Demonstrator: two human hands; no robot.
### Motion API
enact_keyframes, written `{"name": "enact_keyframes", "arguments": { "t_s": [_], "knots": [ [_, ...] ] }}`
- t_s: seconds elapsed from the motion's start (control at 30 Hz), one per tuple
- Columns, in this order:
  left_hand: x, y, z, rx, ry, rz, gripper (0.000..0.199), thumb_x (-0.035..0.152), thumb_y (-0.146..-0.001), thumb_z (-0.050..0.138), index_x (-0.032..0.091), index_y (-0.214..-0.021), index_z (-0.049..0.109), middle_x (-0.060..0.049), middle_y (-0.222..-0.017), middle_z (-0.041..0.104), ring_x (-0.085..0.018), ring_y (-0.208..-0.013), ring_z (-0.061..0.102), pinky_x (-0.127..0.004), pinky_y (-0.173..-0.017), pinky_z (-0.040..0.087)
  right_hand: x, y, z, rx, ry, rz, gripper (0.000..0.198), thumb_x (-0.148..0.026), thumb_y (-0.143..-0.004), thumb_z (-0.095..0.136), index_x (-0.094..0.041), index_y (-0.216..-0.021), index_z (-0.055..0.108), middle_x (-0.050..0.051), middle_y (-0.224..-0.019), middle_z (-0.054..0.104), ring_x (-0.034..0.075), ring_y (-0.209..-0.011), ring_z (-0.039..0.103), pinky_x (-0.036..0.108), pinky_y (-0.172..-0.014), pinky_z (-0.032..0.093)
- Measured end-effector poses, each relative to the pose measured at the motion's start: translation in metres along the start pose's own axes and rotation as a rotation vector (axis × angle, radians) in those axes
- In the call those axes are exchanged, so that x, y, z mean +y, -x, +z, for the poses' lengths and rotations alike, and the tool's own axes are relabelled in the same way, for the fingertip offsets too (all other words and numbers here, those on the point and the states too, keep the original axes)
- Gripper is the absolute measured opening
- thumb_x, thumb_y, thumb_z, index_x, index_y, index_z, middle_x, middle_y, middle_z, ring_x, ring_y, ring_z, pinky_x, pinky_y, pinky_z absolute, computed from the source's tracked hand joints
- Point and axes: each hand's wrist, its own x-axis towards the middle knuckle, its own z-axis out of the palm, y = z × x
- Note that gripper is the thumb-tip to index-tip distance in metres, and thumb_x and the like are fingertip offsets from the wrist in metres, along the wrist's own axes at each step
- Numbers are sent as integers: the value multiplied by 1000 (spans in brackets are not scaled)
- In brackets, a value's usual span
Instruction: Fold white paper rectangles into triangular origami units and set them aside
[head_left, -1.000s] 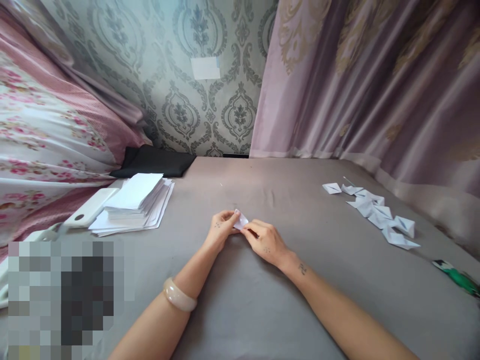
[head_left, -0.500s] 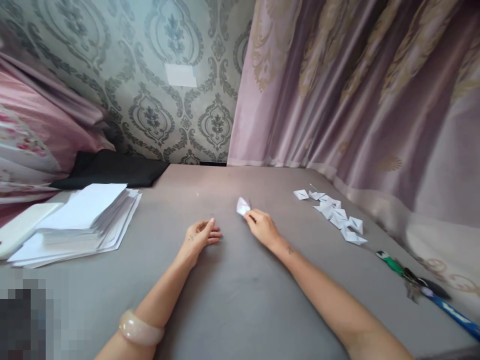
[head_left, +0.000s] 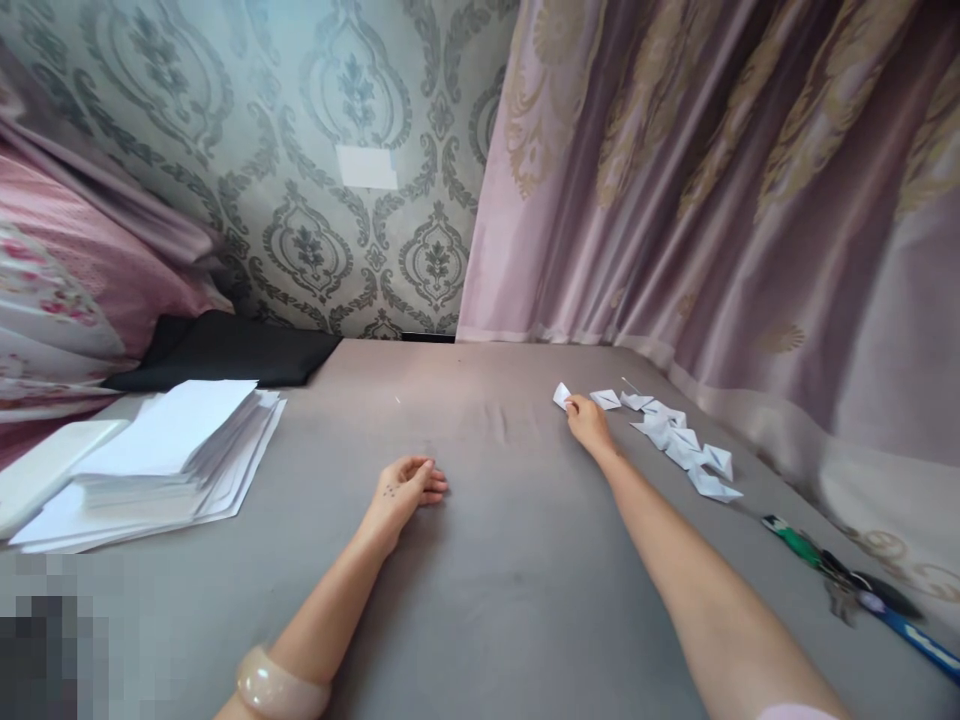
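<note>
Paper (head_left: 561, 396), seemingly folded, pinched in right hand (head_left: 591, 425); left hand (head_left: 409, 487) loosely curled.

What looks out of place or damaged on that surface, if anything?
Nothing looks spilled or clearly damaged. Two small oddities: the stack is uneven, its lower sheets jutting past the upper ones, and a tiny white speck lies alone on the gray surface, apart from the folded papers.
</note>
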Motion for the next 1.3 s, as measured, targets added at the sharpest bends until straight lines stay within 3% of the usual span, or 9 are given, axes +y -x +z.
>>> {"name": "enact_keyframes", "arguments": {
  "t_s": [0.2, 0.33, 0.4, 0.47, 0.53, 0.6, 0.73, 0.9, 1.3],
  "knots": [
    [-5, -2, -2, -10, -23, 16, 19, 23, -84, 57, 7, -94, 55, -9, -77, 67, -13, -64, 65, -24, -59, 54, 19, -1, -3, 27, 97, 45, 37, -16, -83, 44, -22, -115, 62, 6, -92, 70, 20, -86, 63, 25, -72, 45],
    [-6, -2, -3, -13, -34, 17, 27, 29, -79, 63, 8, -94, 56, -9, -77, 67, -14, -65, 65, -25, -60, 54, 35, -9, -15, 125, 243, 69, 44, -14, -86, 36, -11, -125, 54, 19, -111, 62, 28, -102, 57, 36, -82, 42],
    [-5, -2, -2, -12, -44, 13, 31, 31, -76, 64, 8, -94, 56, -9, -77, 67, -14, -65, 65, -25, -60, 54, 42, -16, -21, 136, 315, -10, 43, -16, -87, 38, -11, -127, 53, 21, -127, 53, 31, -118, 46, 42, -93, 36],
    [-5, -2, -2, -9, -52, 9, 35, 34, -73, 66, 8, -95, 56, -9, -77, 67, -15, -65, 65, -25, -59, 54, 49, -23, -24, 98, 374, -140, 40, -20, -88, 43, -18, -126, 55, 14, -137, 47, 29, -129, 34, 42, -102, 26],
    [-4, -3, -2, -4, -55, 1, 40, 37, -70, 68, 9, -94, 56, -9, -76, 67, -15, -65, 65, -25, -58, 54, 55, -29, -24, 39, 425, -251, 36, -24, -88, 45, -24, -122, 59, 7, -139, 48, 25, -134, 28, 40, -107, 18],
    [-3, -3, -1, 1, -55, -6, 44, 41, -66, 70, 9, -93, 56, -8, -74, 67, -16, -64, 65, -26, -57, 53, 63, -35, -23, -5, 471, -292, 33, -25, -90, 43, -24, -115, 63, 7, -134, 53, 24, -134, 28, 42, -108, 14],
    [-2, -2, 0, 10, -65, -2, 49, 45, -61, 72, 10, -92, 57, -8, -74, 67, -16, -64, 65, -26, -57, 53, 82, -41, -23, -37, 543, -214, 34, -25, -91, 37, -17, -105, 67, 13, -120, 61, 28, -129, 34, 47, -105, 14],
    [-2, -2, 0, 17, -95, -2, 52, 48, -59, 73, 10, -92, 58, -8, -75, 68, -17, -65, 65, -28, -58, 54, 99, -35, -31, -50, 576, -46, 34, -27, -91, 36, -18, -104, 66, 15, -115, 62, 29, -114, 45, 51, -99, 19],
    [-8, -5, -5, -3, -124, 10, 54, 48, -61, 72, 10, -95, 57, -9, -78, 68, -17, -69, 65, -28, -61, 54, 116, -12, -46, -50, 612, 155, 34, -23, -88, 38, -16, -100, 68, 17, -107, 64, 31, -105, 49, 51, -94, 22]
  ]
}}
